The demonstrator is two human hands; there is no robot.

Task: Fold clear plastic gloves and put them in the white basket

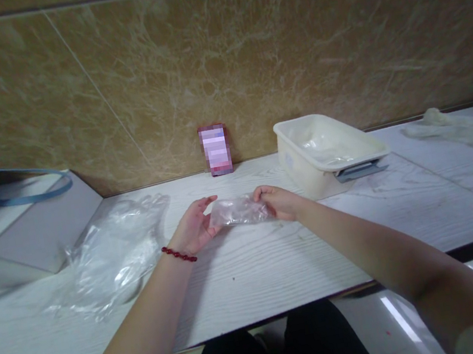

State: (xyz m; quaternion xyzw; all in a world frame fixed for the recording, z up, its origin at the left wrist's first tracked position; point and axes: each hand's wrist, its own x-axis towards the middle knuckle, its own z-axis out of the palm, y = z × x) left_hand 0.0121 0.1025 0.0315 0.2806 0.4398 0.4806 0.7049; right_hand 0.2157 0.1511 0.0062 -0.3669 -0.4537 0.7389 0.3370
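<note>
A small clear plastic bag (242,210) is stretched sideways between my hands, just above the white wood-grain table (271,274). My right hand (277,201) pinches the bag's right end. My left hand (197,226), with a red bead bracelet at the wrist, is at the bag's left end, its fingers and thumb apart around that end. What is inside the bag is too blurred to tell. To the left lies a large pile of clear plastic bags (117,251).
A cream plastic bin (308,171) with clear plastic inside stands right of my hands. A phone (216,150) leans on the marble wall. At the left is a white box (45,227) with a blue strap (31,198); crumpled translucent plastic (450,129) lies far right.
</note>
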